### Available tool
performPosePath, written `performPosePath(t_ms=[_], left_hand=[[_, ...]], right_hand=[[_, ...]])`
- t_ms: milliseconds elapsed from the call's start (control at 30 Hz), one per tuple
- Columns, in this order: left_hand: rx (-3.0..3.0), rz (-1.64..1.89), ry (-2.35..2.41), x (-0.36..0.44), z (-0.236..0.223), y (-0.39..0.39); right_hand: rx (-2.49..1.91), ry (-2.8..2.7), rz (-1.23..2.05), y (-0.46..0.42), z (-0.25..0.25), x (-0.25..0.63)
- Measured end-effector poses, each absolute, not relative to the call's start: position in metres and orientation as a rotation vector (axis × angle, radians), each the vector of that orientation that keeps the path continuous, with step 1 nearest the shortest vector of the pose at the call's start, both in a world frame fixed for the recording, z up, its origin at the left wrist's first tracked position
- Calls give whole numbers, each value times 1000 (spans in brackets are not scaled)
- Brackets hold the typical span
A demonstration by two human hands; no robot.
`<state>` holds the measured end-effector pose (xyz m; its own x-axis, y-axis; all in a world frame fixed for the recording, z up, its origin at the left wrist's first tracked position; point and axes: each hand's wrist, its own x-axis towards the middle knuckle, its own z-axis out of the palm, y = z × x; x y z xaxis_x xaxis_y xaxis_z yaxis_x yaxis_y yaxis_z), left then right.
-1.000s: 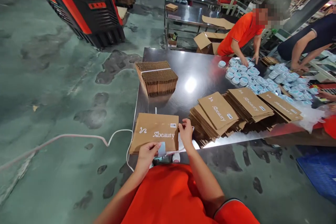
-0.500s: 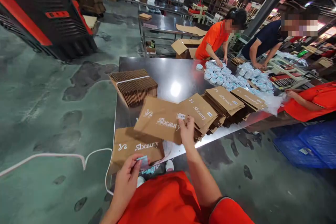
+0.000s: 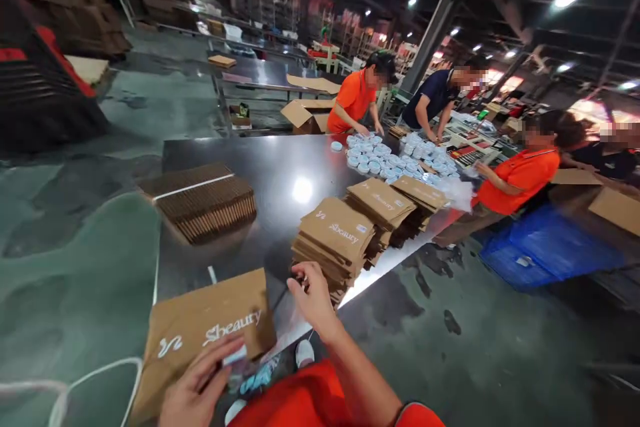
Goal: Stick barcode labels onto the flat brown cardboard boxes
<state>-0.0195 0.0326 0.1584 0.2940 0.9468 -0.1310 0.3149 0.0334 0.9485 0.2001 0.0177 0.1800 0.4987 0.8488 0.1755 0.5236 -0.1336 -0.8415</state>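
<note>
My left hand [image 3: 200, 383] pinches a small pale blue-and-white label strip [image 3: 235, 355] between thumb and fingers. It is over a flat brown cardboard mailer [image 3: 200, 310] with white "Sbeauty" print, at the near left corner of the table. My right hand [image 3: 316, 300] holds nothing that I can see; its thumb and forefinger are apart. It is close to the near side of a stack of printed mailers [image 3: 335, 230], whose top one bears a small white label. Whether the fingertips touch that stack, I cannot tell.
A strapped bundle of folded cardboard [image 3: 205, 203] lies on the metal table [image 3: 285, 160]. More mailer stacks [image 3: 383, 203] and a heap of round pale-blue packs [image 3: 380, 157] extend rightward. Several co-workers stand beyond, one in orange [image 3: 357, 103]. Blue crates [image 3: 540, 247] sit right.
The labelled mailer has left my right hand, which is now empty beside the stack. My left hand still holds its strip, now over the mailer. The view has swung right and up.
</note>
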Motion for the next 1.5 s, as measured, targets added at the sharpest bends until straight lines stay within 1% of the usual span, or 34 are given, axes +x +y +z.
performPosePath(t_ms=[100, 233, 333, 500, 633, 800, 900, 1000, 1067, 1167, 1333, 1500], left_hand=[[1334, 827, 1181, -12, 175, 33], [1122, 877, 1188, -5, 182, 35], [1051, 945, 1213, -7, 184, 33], [1226, 899, 1251, -16, 190, 34], [1236, 887, 1264, -16, 191, 35], [1066, 815, 1184, -11, 180, 32], [1036, 800, 1177, -10, 167, 33], [1025, 788, 1236, -11, 150, 37], [1010, 785, 1272, -11, 141, 40], [949, 781, 1299, -11, 130, 44], [905, 749, 1324, -12, 124, 46], [896, 734, 1316, -14, 119, 46]], right_hand=[[-1558, -1306, 714, 15, 189, 159], [-1435, -1330, 911, 16, 200, 140], [-1381, -1359, 1010, 18, 205, 135], [-1365, -1375, 1062, 19, 209, 130], [-1407, -1320, 1032, 19, 205, 126], [-1466, -1266, 973, 19, 197, 124], [-1493, -1184, 937, 30, 185, 135], [-1658, -1106, 811, 55, 163, 154], [-1823, -1139, 759, 73, 146, 166], [-1986, -1249, 815, 91, 126, 174], [-2081, -1391, 701, 98, 111, 170], [-2139, -1410, 645, 98, 107, 167]])
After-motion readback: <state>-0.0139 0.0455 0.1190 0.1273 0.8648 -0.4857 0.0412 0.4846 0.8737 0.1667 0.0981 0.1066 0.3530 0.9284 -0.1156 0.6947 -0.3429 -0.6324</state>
